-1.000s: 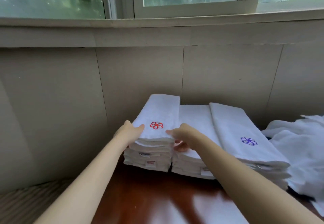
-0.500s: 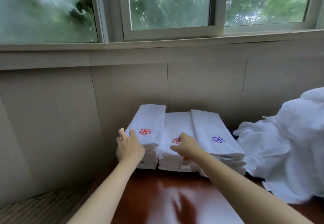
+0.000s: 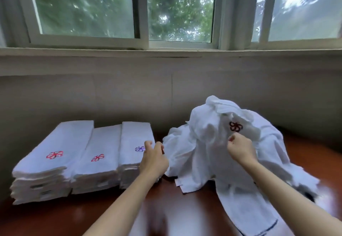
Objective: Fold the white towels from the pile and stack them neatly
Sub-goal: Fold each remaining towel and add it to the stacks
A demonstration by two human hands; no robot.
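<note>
Three stacks of folded white towels stand side by side at the left: one with a red flower mark [image 3: 53, 163], a middle one [image 3: 100, 150] also marked red, and one marked purple [image 3: 134, 136]. A loose pile of white towels [image 3: 201, 154] heaps up at the right. My right hand [image 3: 240, 149] grips a towel with a dark red mark [image 3: 236, 126] on top of the pile, fingers curled into the cloth. My left hand [image 3: 153, 160] hovers between the purple-marked stack and the pile's left edge, fingers loosely curled and holding nothing.
Everything rests on a glossy red-brown table [image 3: 188, 210] pushed against a beige panelled wall [image 3: 129, 95]. A window sill [image 3: 166, 52] runs above the wall. A towel edge with a dark stripe [image 3: 259, 230] hangs toward the near right.
Both hands left the folded stacks and moved right. My right hand has taken hold of a towel on the loose pile, and my view has swung to the right.
</note>
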